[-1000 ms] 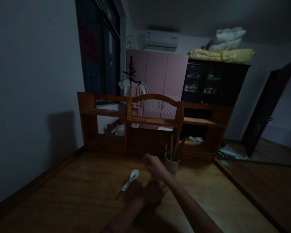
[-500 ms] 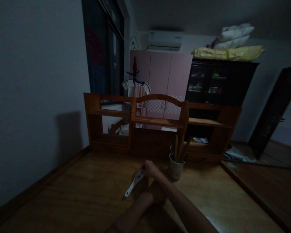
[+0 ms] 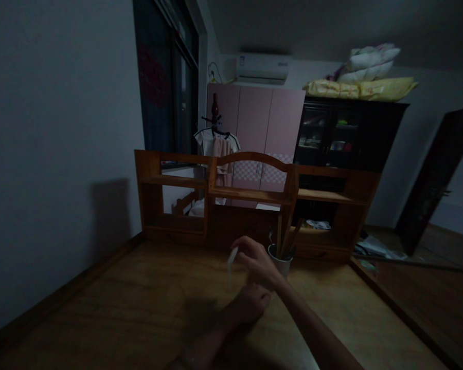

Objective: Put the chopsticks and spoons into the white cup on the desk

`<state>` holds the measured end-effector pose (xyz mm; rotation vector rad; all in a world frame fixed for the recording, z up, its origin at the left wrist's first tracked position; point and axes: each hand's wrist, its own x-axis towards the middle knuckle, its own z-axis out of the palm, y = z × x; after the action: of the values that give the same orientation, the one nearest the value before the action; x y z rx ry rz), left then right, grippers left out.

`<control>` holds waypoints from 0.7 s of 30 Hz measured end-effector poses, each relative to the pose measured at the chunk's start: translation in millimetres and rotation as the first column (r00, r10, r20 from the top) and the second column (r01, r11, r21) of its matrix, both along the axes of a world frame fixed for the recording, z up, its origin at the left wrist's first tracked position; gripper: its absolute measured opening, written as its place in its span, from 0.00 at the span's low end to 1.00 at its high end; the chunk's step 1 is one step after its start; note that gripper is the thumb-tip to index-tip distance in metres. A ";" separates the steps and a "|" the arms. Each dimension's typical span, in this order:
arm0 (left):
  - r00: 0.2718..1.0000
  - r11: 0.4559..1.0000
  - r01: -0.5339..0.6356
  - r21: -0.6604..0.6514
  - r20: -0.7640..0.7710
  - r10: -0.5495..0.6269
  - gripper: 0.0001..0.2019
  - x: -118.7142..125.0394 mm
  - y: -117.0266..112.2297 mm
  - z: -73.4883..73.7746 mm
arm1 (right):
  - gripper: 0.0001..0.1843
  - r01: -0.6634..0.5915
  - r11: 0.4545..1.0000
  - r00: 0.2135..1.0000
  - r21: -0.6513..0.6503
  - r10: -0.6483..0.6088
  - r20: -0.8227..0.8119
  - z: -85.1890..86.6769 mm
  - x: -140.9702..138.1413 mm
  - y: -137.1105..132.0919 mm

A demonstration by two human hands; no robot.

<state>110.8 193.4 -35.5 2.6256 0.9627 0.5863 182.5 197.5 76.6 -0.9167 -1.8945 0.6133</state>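
Observation:
My right hand point(image 3: 254, 259) is closed on a white spoon point(image 3: 232, 261), pinching it at its upper end. The spoon hangs steeply downward above the wooden table point(image 3: 146, 298), its lower part blurred. Below and nearer me, my left hand point(image 3: 252, 302) rests in a loose fist at the tabletop, with nothing visible in it. My right forearm passes to the right of it. Just behind my right hand stands a pale cup point(image 3: 282, 266) holding chopsticks point(image 3: 289, 239) and a thin metal utensil; the hand and wrist hide part of the cup.
A wooden shelf unit point(image 3: 250, 194) runs along the table's far edge. A white wall point(image 3: 61, 154) borders the left side. Beyond are a pink wardrobe point(image 3: 250, 118), hanging clothes point(image 3: 218, 144) and a dark cabinet point(image 3: 355, 133). The room is dim.
My right hand has lifted the spoon off the table, turning it from lying slanted to hanging steeply. My left hand has shifted slightly and shows more clearly below the right one.

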 end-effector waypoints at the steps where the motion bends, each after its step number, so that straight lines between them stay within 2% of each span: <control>1: 1.000 1.000 0.003 -0.020 -0.011 -0.003 0.14 1.0 1.6 -1.2 | 0.10 0.017 1.000 1.000 0.001 -0.017 -0.009 9.7 4.8 -4.9; 6: 0.999 0.994 0.017 -0.105 -0.042 -0.021 0.15 5.0 8.5 -0.9 | 0.11 0.098 0.990 0.995 0.104 -0.095 -0.033 55.0 36.5 -20.5; 12: 0.999 0.992 0.009 -0.129 -0.031 -0.013 0.16 3.3 7.6 2.1 | 0.10 0.233 0.939 0.959 0.253 -0.265 0.101 95.4 91.2 -16.7; 17: 1.000 0.991 0.019 -0.136 -0.009 -0.020 0.15 3.3 6.0 4.4 | 0.14 0.309 0.896 0.909 0.319 -0.377 0.180 107.3 128.5 -6.6; 21: 0.999 0.985 0.041 -0.167 0.007 -0.041 0.14 1.7 4.8 8.3 | 0.15 0.286 0.926 0.904 0.248 -0.346 0.250 101.7 143.9 0.6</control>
<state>112.6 198.2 -27.3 2.4889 0.9125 0.4780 326.4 198.0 178.3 -1.1971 -1.9584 0.0838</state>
